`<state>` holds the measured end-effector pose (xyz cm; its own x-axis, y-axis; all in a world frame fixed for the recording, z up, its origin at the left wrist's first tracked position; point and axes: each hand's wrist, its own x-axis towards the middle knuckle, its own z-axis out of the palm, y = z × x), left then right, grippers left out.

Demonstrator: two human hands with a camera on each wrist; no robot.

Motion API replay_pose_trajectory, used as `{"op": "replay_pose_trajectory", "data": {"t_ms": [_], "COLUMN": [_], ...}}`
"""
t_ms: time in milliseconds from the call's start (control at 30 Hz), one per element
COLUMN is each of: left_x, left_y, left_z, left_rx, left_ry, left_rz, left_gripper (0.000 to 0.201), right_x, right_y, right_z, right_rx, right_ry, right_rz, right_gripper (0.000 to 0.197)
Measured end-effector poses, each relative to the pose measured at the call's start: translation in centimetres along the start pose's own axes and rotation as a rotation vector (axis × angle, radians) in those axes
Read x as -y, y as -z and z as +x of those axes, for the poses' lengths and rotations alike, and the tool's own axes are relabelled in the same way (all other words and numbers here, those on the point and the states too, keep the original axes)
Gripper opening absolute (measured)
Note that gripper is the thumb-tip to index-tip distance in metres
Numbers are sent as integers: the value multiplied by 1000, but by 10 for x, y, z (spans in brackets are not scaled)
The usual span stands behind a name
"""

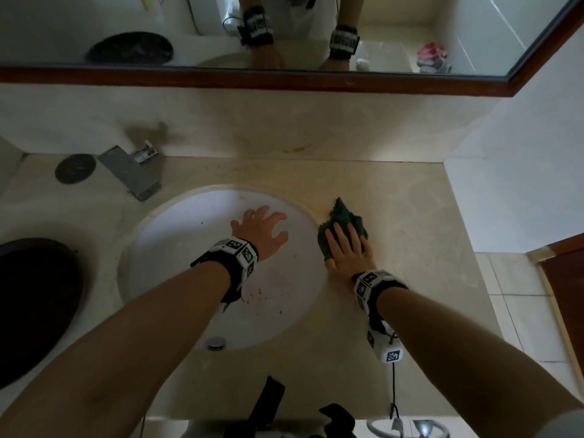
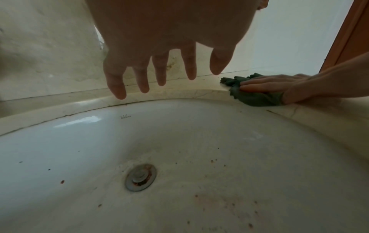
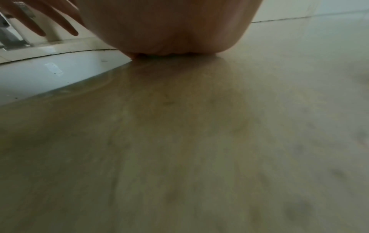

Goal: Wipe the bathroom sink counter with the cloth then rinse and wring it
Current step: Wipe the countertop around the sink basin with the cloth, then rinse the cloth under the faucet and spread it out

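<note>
Flat-fingered, the right hand presses the crumpled green cloth onto the beige counter just beside the basin (left hand hovers empty, fingers spread), so wiping well likely means firm, overlapping strokes along the rim.

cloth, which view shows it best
The left wrist view: the green cloth lies side-on at the basin's edge under the flat right hand, folds clear. The head view shows it from above, dark and partly covered. The right wrist view shows only palm and counter.
</note>
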<state>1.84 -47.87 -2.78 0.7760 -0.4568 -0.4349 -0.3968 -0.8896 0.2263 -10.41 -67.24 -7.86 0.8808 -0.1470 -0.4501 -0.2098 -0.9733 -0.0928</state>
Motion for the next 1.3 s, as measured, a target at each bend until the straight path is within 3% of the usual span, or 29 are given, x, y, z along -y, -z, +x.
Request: {"op": "replay_pose_trajectory", "data": {"t_ms": [600, 1033, 1300], "left_x": [56, 84, 117], "left_y": [41, 48, 40], "left_z": [49, -17, -54], "left_rx": [31, -28, -74], "left_ry": [124, 8, 68], "left_rz": [-168, -364, -498], "left_gripper": [51, 49, 42], "right_x": [34, 108, 178], "right_y": [52, 104, 105], "right_z": [110, 77, 48], "right_rx": [-86, -100, 18], "right_ry": [111, 42, 86], "right_rz": [2, 1057, 1222], "right_gripper": [55, 30, 20]}}
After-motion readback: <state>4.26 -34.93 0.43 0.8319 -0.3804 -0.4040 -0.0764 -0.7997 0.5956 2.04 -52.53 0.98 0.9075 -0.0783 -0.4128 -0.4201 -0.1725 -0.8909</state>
